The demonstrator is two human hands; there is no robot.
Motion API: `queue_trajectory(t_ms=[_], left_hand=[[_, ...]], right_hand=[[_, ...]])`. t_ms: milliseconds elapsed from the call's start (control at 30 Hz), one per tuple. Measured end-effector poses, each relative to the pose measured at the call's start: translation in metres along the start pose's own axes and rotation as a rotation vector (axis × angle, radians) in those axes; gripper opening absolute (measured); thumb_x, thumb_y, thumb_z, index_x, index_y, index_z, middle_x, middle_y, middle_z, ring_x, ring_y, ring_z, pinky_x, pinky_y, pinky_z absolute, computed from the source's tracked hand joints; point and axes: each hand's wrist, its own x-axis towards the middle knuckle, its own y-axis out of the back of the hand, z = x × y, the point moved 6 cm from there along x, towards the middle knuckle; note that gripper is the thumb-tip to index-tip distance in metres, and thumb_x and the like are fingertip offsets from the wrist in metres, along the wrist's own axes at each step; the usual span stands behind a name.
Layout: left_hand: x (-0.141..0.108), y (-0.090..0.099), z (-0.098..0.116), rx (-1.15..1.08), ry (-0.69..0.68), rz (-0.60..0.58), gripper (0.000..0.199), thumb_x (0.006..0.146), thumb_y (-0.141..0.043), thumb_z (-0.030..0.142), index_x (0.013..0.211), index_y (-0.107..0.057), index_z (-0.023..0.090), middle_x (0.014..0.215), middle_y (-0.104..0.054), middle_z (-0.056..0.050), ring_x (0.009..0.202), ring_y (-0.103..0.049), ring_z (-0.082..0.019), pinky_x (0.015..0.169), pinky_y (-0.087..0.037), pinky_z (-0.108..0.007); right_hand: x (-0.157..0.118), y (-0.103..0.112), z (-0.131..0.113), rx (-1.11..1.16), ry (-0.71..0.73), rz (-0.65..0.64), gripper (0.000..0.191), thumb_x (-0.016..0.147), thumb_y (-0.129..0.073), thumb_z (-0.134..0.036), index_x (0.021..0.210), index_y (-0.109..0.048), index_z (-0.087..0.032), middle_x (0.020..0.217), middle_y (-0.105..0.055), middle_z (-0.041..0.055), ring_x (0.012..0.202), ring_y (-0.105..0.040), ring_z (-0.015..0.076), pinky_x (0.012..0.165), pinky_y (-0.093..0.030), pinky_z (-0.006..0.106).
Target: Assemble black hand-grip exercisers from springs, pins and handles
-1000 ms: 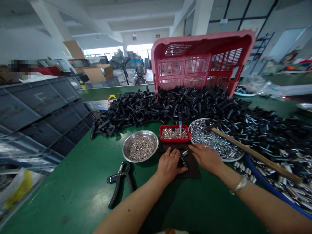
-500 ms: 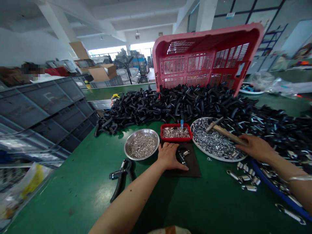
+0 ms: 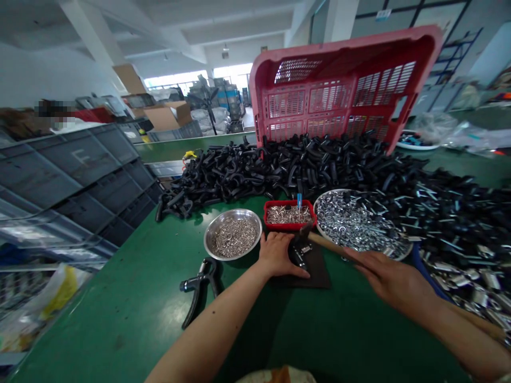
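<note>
My left hand [image 3: 276, 256] is spread low over a black hand-grip piece [image 3: 299, 258] on a dark mat [image 3: 319, 274], thumb and fingers on either side of it and pressing it down. A small metal spring shows on that piece. My right hand [image 3: 383, 271] is wrapped round the wooden handle of a hammer [image 3: 327, 243]. The hammer's head is over the piece, close to my left fingers; whether it touches cannot be made out. To the left of my left forearm lies an assembled hand gripper [image 3: 199, 284] with a spring between its black handles.
A steel bowl of small metal parts [image 3: 213, 250] and a red tray of pins [image 3: 265, 226] stand beyond my left hand. A round pan of metal pieces [image 3: 359, 223] is at right. Behind lie heaped black handles [image 3: 239, 170] and a tipped red crate [image 3: 343, 53]. Grey crates [image 3: 72, 165] stand left.
My right hand has swung the hammer left and down, from over the pan of metal pieces to the dark mat. My left hand stays on the black piece.
</note>
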Motion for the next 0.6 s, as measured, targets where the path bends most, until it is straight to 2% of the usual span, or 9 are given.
queue_trajectory(t_ms=[67,133,233,300,367,433,467,533,600], left_hand=[[-0.004,-0.001,0.002,0.013,-0.014,0.009,0.107,0.037,-0.055,0.08,0.126,-0.04,0.024,0.125,-0.048,-0.006,0.116,-0.036,-0.032,0.104,-0.011,-0.055],[-0.012,-0.001,0.005,0.041,-0.017,0.062,0.104,0.042,-0.056,0.078,0.127,-0.04,0.021,0.129,-0.044,-0.008,0.118,-0.035,-0.031,0.105,-0.011,-0.052],[-0.025,-0.002,0.013,0.09,0.007,0.153,0.082,0.057,-0.056,0.069,0.123,-0.046,0.021,0.127,-0.046,-0.008,0.113,-0.04,-0.029,0.1,-0.028,-0.045],[-0.031,-0.008,0.016,0.115,0.028,0.142,0.07,0.066,-0.054,0.063,0.122,-0.047,0.021,0.118,-0.052,-0.009,0.104,-0.046,-0.028,0.089,-0.039,-0.042],[-0.032,-0.015,0.018,0.141,0.014,0.105,0.068,0.07,-0.052,0.058,0.125,-0.045,0.018,0.109,-0.056,-0.011,0.097,-0.049,-0.027,0.08,-0.044,-0.04],[-0.03,-0.015,0.019,0.166,-0.026,0.089,0.068,0.071,-0.053,0.056,0.124,-0.045,0.015,0.106,-0.057,-0.012,0.097,-0.05,-0.027,0.078,-0.045,-0.038],[-0.028,-0.013,0.02,0.171,-0.047,0.087,0.067,0.071,-0.053,0.056,0.123,-0.046,0.015,0.106,-0.057,-0.012,0.098,-0.05,-0.027,0.079,-0.045,-0.038],[-0.022,-0.002,0.021,0.156,-0.08,0.077,0.064,0.07,-0.054,0.056,0.119,-0.05,0.015,0.104,-0.058,-0.011,0.098,-0.05,-0.026,0.081,-0.044,-0.036],[-0.015,0.014,0.021,0.104,-0.093,0.053,0.058,0.071,-0.052,0.057,0.114,-0.055,0.017,0.103,-0.06,-0.01,0.097,-0.052,-0.025,0.083,-0.043,-0.035]], right_hand=[[0.002,0.009,0.02,0.054,-0.089,0.009,0.041,0.083,-0.043,-0.035,0.124,-0.048,-0.03,0.104,-0.064,0.004,0.083,-0.063,0.0201,0.068,-0.052,0.033],[0.002,0.016,0.051,0.086,-0.234,-0.01,0.046,0.081,-0.046,-0.04,0.126,-0.047,-0.027,0.097,-0.067,0.0073,0.074,-0.064,0.0217,0.06,-0.052,0.033],[-0.002,0.023,0.107,0.077,-0.422,-0.073,0.049,0.079,-0.049,-0.045,0.123,-0.05,-0.023,0.071,-0.068,0.0085,0.054,-0.062,0.02,0.047,-0.047,0.029],[-0.003,0.028,0.139,0.027,-0.438,-0.086,0.044,0.08,-0.047,-0.046,0.116,-0.057,-0.022,0.066,-0.068,0.0095,0.052,-0.062,0.0198,0.045,-0.045,0.028],[-0.001,0.031,0.158,-0.085,-0.413,-0.095,0.042,0.08,-0.047,-0.046,0.11,-0.062,-0.021,0.067,-0.068,0.0109,0.052,-0.062,0.0211,0.044,-0.044,0.028],[0.004,0.031,0.158,-0.23,-0.382,-0.103,0.039,0.08,-0.048,-0.044,0.104,-0.066,-0.02,0.074,-0.069,0.0126,0.058,-0.064,0.0246,0.048,-0.046,0.032],[0.009,0.03,0.148,-0.285,-0.352,-0.088,0.036,0.08,-0.048,-0.041,0.102,-0.066,-0.019,0.081,-0.069,0.0134,0.065,-0.064,0.0265,0.054,-0.048,0.035],[0.023,0.023,0.109,-0.304,-0.228,-0.017,0.032,0.08,-0.048,-0.032,0.103,-0.065,-0.018,0.097,-0.066,0.0139,0.085,-0.062,0.0286,0.071,-0.048,0.042],[0.04,0.007,0.055,-0.132,-0.038,0.016,0.036,0.081,-0.048,-0.028,0.115,-0.057,-0.019,0.109,-0.062,0.0113,0.099,-0.057,0.0253,0.084,-0.044,0.044]])
